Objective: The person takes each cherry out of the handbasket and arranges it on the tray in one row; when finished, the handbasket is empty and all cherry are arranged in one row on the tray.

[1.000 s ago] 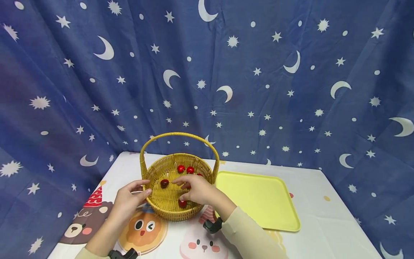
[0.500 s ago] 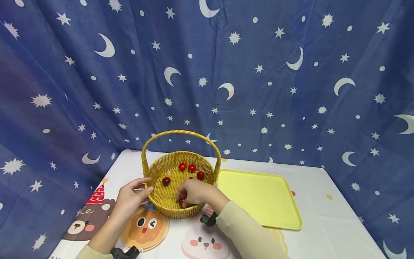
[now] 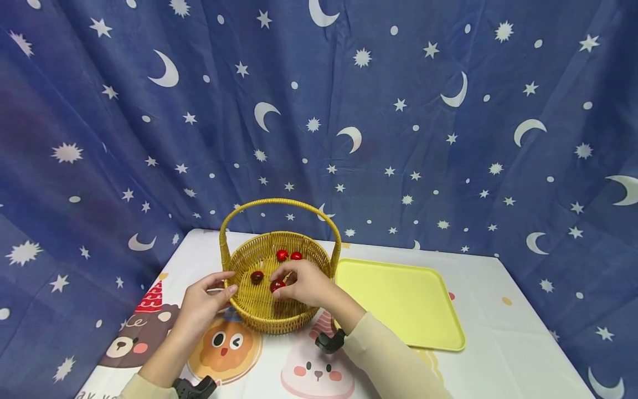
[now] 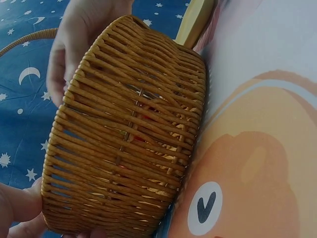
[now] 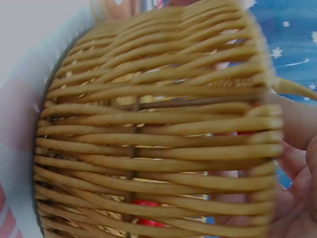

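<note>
Head view with both wrist views: a round, golden-yellow woven basket (image 3: pixel 273 327) with a tall arched handle (image 3: pixel 279 201) stands upright on a white tablecloth printed with cartoon faces (image 3: pixel 490 316). The person's left hand (image 3: pixel 199 303) grips the basket's rim at its left side, thumb and fingers closed in a narrow hold. The right hand (image 3: pixel 308 284) reaches over the rim into the basket and pinches a small, glossy, dark red cherry (image 3: pixel 277 286) between thumb and fingertips; whether this fruit touches the woven floor cannot be told. Inside, two bright red cherries (image 3: pixel 282 255) lie near the far wall, and a darker, nearly maroon cherry (image 3: pixel 256 277) lies to the left of the held one. The right hand hides part of the interior. In the right wrist view, a red patch (image 5: pixel 148 212) shows through gaps in the weave. To the right, just beside the basket, a flat, pale yellow rectangular tray (image 3: pixel 399 305) with rounded corners lies on the cloth. A dark blue curtain (image 3: pixel 319 61) with white moons and stars hangs behind.
</note>
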A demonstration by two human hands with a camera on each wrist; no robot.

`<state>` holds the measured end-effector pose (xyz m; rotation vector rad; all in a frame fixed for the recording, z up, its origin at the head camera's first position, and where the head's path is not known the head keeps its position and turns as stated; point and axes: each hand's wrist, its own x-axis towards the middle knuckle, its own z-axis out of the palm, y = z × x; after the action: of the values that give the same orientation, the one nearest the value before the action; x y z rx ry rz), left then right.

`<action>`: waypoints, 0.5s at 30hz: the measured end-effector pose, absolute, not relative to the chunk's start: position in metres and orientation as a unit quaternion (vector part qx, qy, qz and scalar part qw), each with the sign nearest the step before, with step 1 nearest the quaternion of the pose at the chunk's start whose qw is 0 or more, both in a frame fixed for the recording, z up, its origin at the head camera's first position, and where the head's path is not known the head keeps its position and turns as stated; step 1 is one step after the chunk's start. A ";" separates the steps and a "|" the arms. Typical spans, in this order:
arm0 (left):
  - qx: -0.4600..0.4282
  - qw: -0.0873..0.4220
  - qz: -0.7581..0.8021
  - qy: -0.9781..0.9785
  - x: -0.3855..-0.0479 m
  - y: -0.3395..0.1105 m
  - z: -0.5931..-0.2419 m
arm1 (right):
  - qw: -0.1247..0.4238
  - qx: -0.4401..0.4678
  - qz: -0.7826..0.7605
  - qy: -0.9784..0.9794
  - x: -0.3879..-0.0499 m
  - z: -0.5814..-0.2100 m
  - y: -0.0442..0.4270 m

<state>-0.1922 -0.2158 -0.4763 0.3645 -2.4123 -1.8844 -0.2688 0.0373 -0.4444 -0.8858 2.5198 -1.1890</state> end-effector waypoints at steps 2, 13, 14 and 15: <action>0.114 0.033 -0.611 -0.782 -0.193 -0.216 -0.477 | 0.102 -0.298 -0.427 0.848 -0.264 -0.440 0.042; 0.115 0.037 -0.606 -0.786 -0.193 -0.217 -0.478 | 0.134 -0.250 -0.532 0.798 -0.243 -0.430 0.092; 0.116 0.036 -0.607 -0.786 -0.193 -0.216 -0.478 | 0.138 -0.248 -0.533 0.797 -0.242 -0.429 0.099; 0.116 0.035 -0.609 -0.784 -0.193 -0.216 -0.478 | 0.143 -0.247 -0.535 0.795 -0.241 -0.429 0.106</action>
<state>-0.1926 -0.2163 -0.4779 0.3562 -2.4104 -1.8712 -0.2407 0.1064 -0.4290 -0.7132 2.2938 -1.5415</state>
